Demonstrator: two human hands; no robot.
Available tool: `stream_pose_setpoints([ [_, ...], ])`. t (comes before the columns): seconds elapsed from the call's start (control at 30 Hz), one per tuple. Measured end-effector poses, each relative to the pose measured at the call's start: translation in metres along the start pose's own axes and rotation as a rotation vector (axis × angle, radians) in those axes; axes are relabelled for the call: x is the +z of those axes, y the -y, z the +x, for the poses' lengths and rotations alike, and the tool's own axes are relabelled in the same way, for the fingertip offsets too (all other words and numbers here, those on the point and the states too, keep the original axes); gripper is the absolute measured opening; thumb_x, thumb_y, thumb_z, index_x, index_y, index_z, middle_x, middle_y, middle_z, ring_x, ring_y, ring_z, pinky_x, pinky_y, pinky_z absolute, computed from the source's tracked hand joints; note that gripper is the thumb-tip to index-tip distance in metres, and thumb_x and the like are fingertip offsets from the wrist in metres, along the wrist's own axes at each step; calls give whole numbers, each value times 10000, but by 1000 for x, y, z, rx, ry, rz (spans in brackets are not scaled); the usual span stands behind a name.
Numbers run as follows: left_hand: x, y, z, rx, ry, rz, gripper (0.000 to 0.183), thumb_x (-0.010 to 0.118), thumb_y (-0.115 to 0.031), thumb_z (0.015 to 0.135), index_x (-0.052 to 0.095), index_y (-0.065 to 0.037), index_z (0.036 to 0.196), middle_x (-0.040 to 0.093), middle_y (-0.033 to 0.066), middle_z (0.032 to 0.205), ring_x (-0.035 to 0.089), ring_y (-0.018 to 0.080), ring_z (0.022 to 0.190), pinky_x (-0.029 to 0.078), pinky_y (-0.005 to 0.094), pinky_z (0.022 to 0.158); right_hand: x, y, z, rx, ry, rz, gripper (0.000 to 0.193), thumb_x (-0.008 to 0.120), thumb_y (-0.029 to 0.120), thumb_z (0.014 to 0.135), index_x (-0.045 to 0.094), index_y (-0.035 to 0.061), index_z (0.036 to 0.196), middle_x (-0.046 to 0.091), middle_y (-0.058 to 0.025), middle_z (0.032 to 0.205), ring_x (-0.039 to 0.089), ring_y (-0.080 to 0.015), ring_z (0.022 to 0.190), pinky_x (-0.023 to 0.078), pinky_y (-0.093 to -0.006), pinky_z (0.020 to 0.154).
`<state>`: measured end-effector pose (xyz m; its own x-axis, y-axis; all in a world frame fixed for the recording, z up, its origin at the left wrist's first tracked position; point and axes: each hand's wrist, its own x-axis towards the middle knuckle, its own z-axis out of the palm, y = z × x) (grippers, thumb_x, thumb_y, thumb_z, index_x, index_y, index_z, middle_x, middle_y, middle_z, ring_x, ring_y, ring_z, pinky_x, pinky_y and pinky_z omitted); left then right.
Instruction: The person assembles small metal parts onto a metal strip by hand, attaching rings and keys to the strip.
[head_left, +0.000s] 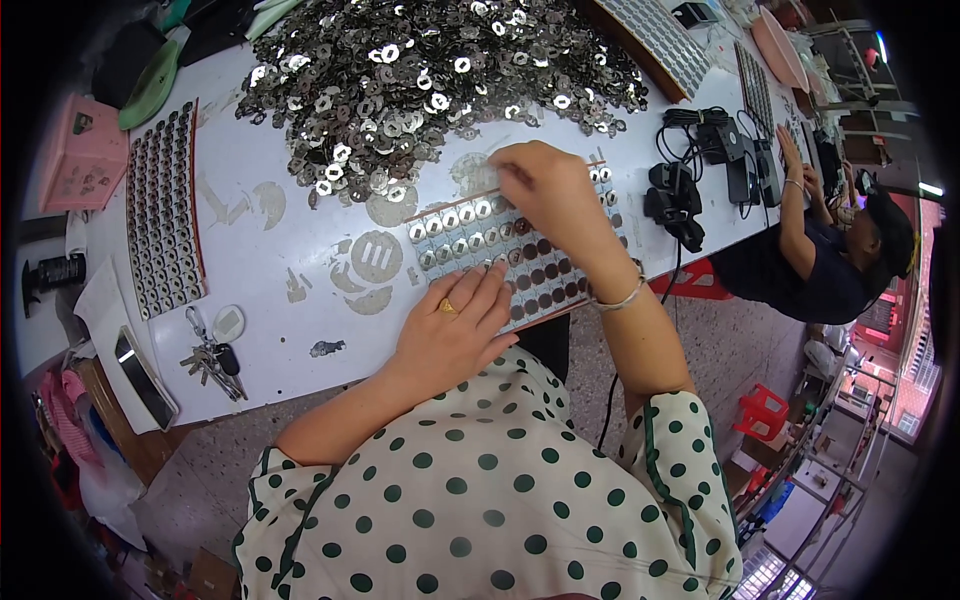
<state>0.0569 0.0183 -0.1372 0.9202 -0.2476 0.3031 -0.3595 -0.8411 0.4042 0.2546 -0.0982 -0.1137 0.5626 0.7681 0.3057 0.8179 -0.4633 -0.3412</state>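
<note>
In front of me on the white table lies a tray (548, 318) with rows of round slots. Shiny round metal pieces (466, 213) with cut-out centres sit in its left rows, while darker brown discs (545, 272) show on its right part. My left hand (452, 318), a ring on one finger, rests over the tray's near left edge. Its fingers stretch out, with the tips beside some metal pieces. Over the tray's far edge hovers my right hand (548, 192), a bracelet on its wrist. Those fingers curl together, and whatever they hold is hidden.
A big heap of loose metal pieces (400, 100) covers the table's far side. Filled trays stand left (165, 215) and far right (650, 40). Keys (215, 360) and a phone (146, 378) lie front left. Black cabled devices (675, 200) sit right, near another person (840, 250).
</note>
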Motion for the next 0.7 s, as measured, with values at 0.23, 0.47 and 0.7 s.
stream_pose_setpoints([
  [0.23, -7, 1, -4, -35, 3, -7, 507, 755, -414, 838, 655, -50, 1177, 567, 115, 1439, 547, 268, 1220, 425, 409, 1039, -30, -7, -35, 756, 153, 1310, 153, 714, -13, 934, 678, -33, 1081, 730, -104, 924, 747, -160, 815, 613, -230, 645],
  [0.47, -6, -2, 2, -37, 10, -10, 448, 773, -360, 783, 652, -45, 1078, 562, 123, 1446, 537, 276, 1226, 419, 429, 1034, -33, 5, -66, 839, 333, 965, 122, 730, 30, 926, 706, 13, 1044, 696, -4, 814, 669, -57, 715, 529, -197, 495],
  [0.7, 3, -6, 2, -41, 3, 11, 468, 772, -370, 790, 641, -29, 1083, 561, 138, 1453, 530, 272, 1259, 412, 436, 1049, -25, 12, -75, 511, 262, 693, 111, 767, 34, 880, 716, 18, 976, 652, -1, 757, 560, -39, 640, 458, -214, 487],
])
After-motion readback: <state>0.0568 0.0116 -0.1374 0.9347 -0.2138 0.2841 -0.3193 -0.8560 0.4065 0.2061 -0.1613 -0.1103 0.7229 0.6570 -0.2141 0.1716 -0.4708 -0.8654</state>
